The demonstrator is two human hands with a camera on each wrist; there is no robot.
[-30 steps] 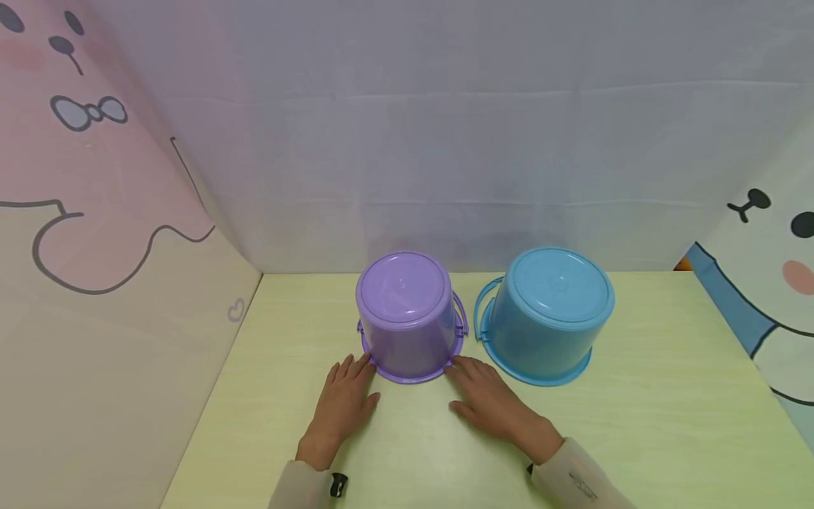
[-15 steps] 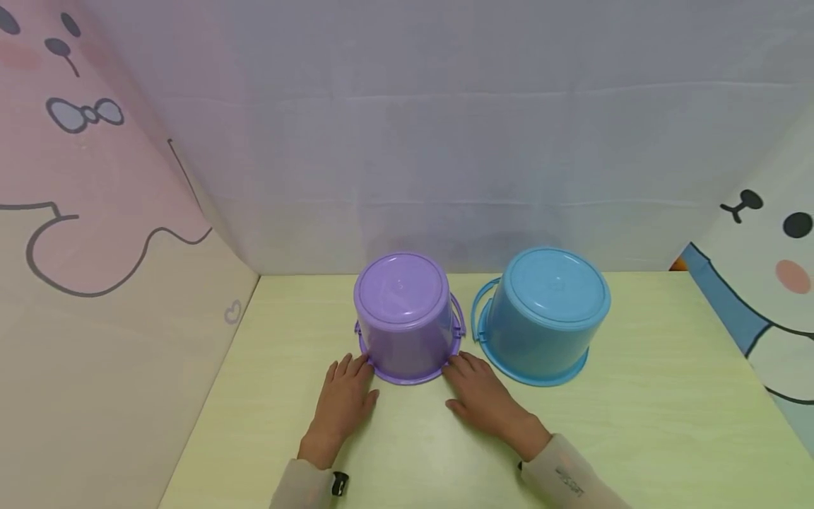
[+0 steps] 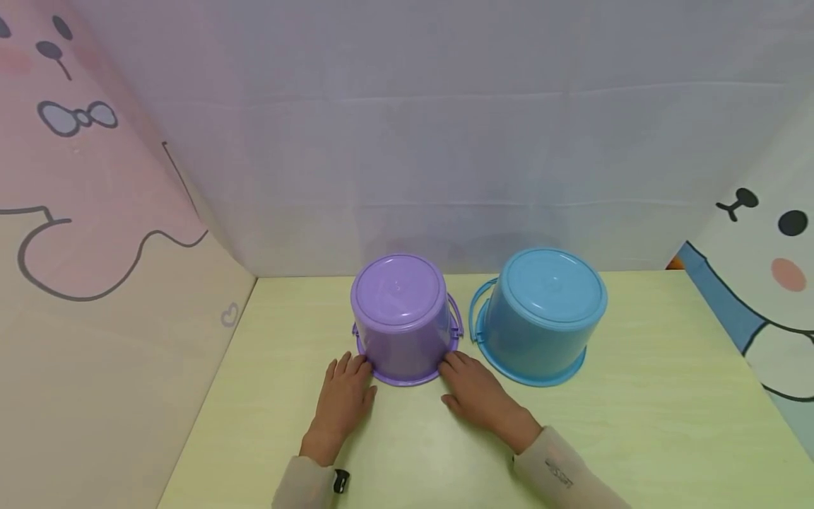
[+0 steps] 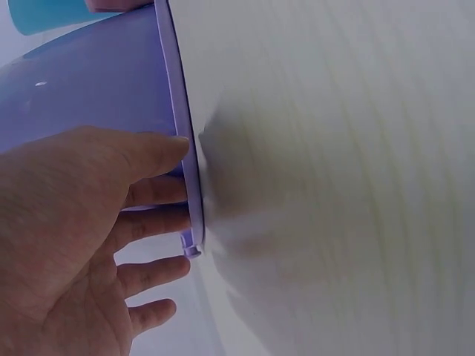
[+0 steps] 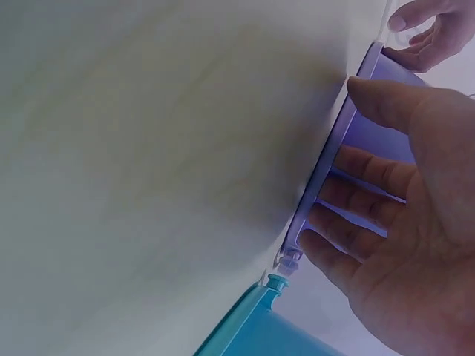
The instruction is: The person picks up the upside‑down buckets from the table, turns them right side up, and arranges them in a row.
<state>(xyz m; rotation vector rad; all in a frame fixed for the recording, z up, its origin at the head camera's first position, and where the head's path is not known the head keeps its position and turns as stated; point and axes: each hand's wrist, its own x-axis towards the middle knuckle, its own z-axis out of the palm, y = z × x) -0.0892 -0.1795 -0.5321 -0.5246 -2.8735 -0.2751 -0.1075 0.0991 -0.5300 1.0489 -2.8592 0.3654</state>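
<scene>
A purple bucket (image 3: 402, 332) stands upside down on the pale wooden table, its base facing up and its handle down around the rim. My left hand (image 3: 341, 401) lies at the front left of that rim, fingertips touching it. In the left wrist view the left fingers (image 4: 152, 224) are spread and fairly straight along the rim. At the front right, my right hand (image 3: 475, 393) touches the rim with slightly bent fingers (image 5: 356, 194). Close by on the right sits an upturned blue bucket (image 3: 540, 325), its handle hanging toward the purple one.
Behind the buckets rises a pale cloth wall (image 3: 470, 141). A pink and cream cartoon panel (image 3: 114, 268) borders the left side, and a white and blue cartoon panel (image 3: 757, 283) the right. Bare table surface (image 3: 661, 396) extends to the right.
The head view has shifted slightly, moving the whole scene a little left. My right hand's fingers look somewhat more bent at the purple rim. Both buckets stay in place.
</scene>
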